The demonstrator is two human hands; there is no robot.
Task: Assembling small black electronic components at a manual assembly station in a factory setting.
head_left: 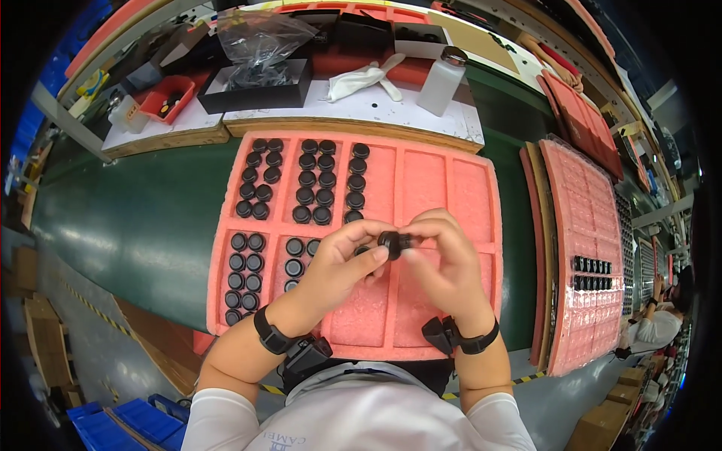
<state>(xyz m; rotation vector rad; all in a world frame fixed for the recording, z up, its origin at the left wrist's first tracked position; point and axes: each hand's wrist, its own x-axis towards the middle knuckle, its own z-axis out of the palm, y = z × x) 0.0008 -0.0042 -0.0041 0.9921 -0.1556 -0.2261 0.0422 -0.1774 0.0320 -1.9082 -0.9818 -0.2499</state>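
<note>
A small black cylindrical part [390, 242], lens-like in shape, is held up between my two hands over a pink foam tray [447, 140]. My left hand [338, 263] pinches it between thumb and fingers. From the other side, my right hand [445, 259] has its fingertips closed on the part's right end, slightly smeared by motion. Rows of similar black round parts [307, 178] stand in the tray's left and middle compartments. Some parts in the near middle compartment are hidden behind my left hand and forearm.
Beyond the tray, a white-topped bench [353, 113] carries a white bottle [444, 81], white gloves [366, 78], a black box [256, 89] with a plastic bag, and a red bin [167, 98]. Stacked pink trays [579, 248] stand at right. Another person's arm [553, 59] shows far right.
</note>
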